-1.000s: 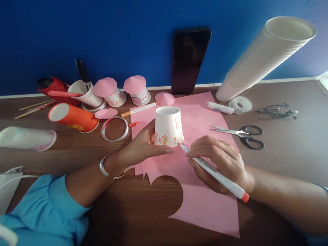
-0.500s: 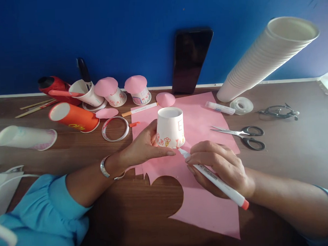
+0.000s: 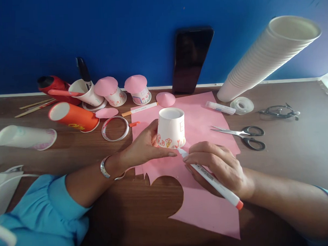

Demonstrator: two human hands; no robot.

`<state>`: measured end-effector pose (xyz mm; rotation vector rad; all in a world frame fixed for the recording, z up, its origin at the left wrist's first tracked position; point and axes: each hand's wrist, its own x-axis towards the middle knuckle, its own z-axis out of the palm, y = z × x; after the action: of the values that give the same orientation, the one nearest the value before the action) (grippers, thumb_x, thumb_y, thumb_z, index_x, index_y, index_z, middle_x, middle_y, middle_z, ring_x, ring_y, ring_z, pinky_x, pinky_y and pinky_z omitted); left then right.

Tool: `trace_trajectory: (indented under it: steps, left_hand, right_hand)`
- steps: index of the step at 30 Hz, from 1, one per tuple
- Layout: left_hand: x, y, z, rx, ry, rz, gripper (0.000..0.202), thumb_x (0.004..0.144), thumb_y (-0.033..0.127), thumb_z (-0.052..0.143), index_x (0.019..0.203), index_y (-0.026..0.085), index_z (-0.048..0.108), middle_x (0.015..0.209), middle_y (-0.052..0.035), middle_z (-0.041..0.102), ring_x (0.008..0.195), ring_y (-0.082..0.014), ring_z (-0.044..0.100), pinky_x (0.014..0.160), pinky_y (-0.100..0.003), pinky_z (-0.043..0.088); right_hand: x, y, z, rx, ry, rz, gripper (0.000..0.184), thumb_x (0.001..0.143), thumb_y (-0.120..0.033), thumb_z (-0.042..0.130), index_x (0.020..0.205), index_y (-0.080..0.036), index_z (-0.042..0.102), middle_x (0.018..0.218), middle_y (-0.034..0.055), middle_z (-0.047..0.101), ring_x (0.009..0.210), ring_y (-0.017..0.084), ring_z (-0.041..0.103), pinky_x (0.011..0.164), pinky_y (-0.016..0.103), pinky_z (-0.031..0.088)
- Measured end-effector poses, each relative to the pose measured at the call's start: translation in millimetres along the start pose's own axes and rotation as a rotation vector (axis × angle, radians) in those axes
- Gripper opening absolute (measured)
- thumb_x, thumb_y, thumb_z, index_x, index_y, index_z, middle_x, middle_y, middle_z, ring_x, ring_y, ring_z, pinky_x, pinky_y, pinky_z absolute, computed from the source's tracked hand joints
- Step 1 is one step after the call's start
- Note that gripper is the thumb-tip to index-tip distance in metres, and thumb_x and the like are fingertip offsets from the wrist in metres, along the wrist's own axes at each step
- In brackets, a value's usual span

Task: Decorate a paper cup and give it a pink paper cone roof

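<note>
Over the pink paper sheet (image 3: 203, 212) at the middle of the desk (image 3: 125, 226), your left hand (image 3: 143, 147) is gripping an upside-down paper cup (image 3: 168, 128), the thumb running just below its lower rim. Red and yellow flowers (image 3: 168, 142) are lining the wall above that rim. Your right hand (image 3: 220, 164) is closing around a white marker (image 3: 211, 178) with an orange-red end, and its nib is pointing at the rim; I cannot tell whether it is touching. Black-handled scissors (image 3: 241, 132) are lying across the sheet's right edge, blades parted. Towards the desk's back edge, 2 cone-roofed cups (image 3: 141, 96) are standing on the left, a smartphone (image 3: 193, 60) is leaning on the blue wall (image 3: 122, 37), and a tall cup stack (image 3: 270, 58) is rising on the right.
</note>
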<state>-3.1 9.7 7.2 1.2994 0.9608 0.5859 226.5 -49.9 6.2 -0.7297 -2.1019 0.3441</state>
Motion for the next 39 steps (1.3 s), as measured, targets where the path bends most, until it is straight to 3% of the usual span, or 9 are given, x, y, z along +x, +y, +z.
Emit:
trace_trajectory:
  steps: [14,24,29,39]
  left_hand:
    - [0.1,1.0,0.5,0.001,-0.008,0.017,0.072,0.066,0.038,0.095,0.122,0.023,0.054,0.13,-0.0104,0.068,0.125,-0.0355,0.064,0.097,-0.046,0.058]
    - [-0.8,6.1,1.3,0.005,-0.003,-0.007,0.068,0.066,0.034,0.095,0.119,0.021,0.054,0.13,-0.0099,0.066,0.123,-0.0334,0.064,0.095,-0.043,0.058]
    - [-0.1,3.4,1.4,-0.024,-0.016,0.002,0.069,0.067,0.035,0.095,0.121,0.023,0.054,0.129,-0.0097,0.067,0.122,-0.0333,0.065,0.092,-0.042,0.059]
    - [0.1,0.0,1.7,-0.029,-0.004,-0.001,0.071,0.064,0.033,0.096,0.121,0.024,0.055,0.128,-0.009,0.067,0.123,-0.0345,0.064,0.095,-0.048,0.058]
  right_hand:
    - [2.6,0.3,-0.1,-0.033,-0.004,-0.025,0.025,0.092,-0.001,0.062,0.114,-0.013,0.062,0.098,0.0074,0.07,0.083,0.015,0.068,0.07,0.028,0.061]
    - [5.1,-2.6,-1.6,0.001,-0.035,-0.017,0.021,0.09,-0.001,0.06,0.108,-0.012,0.061,0.085,0.0054,0.069,0.074,0.016,0.066,0.058,0.029,0.054]
    - [6.6,-3.3,-2.1,0.016,-0.013,-0.016,0.021,0.089,-0.001,0.06,0.106,-0.013,0.06,0.082,0.005,0.068,0.073,0.016,0.067,0.06,0.029,0.055]
    - [3.2,-2.3,0.7,0.029,-0.038,-0.028,0.023,0.092,-0.001,0.06,0.112,-0.013,0.062,0.091,0.0069,0.068,0.08,0.016,0.066,0.063,0.029,0.057]
